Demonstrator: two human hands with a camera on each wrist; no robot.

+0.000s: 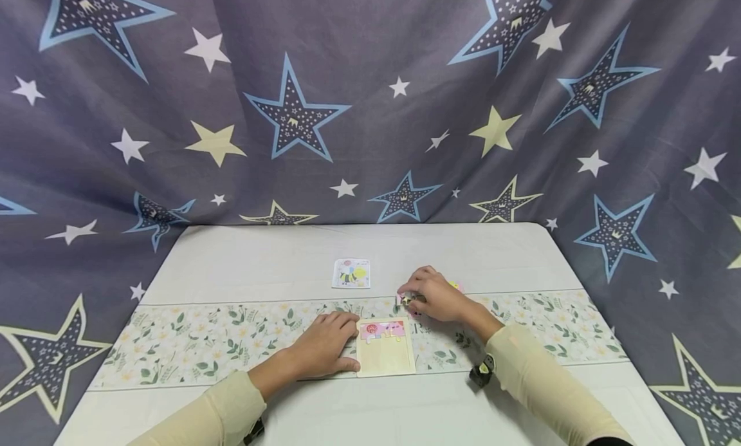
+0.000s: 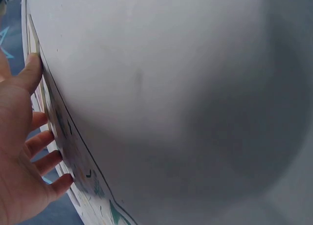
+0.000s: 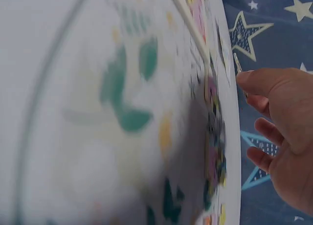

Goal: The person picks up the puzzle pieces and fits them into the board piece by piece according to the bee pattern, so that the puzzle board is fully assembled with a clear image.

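A wooden puzzle tray (image 1: 384, 361) lies on the floral strip, with pink printed pieces fitted along its far side and bare wood in the nearer part. My left hand (image 1: 325, 345) rests at its left edge; in the left wrist view the thumb (image 2: 33, 73) and spread fingers touch that side. To the tray's upper right, my right hand (image 1: 437, 297) pinches a small puzzle piece (image 1: 403, 300) between thumb and fingertips. The right wrist view shows this piece (image 3: 237, 63) edge-on, lifted above several loose pieces (image 3: 214, 137) on the table.
Behind the tray lies a square picture card (image 1: 351, 274) with a bee-like print. A yellow and pink piece (image 1: 455, 285) shows beyond my right hand. The white table (image 1: 249, 259) ends at a star-patterned cloth (image 1: 359, 79) hanging behind it.
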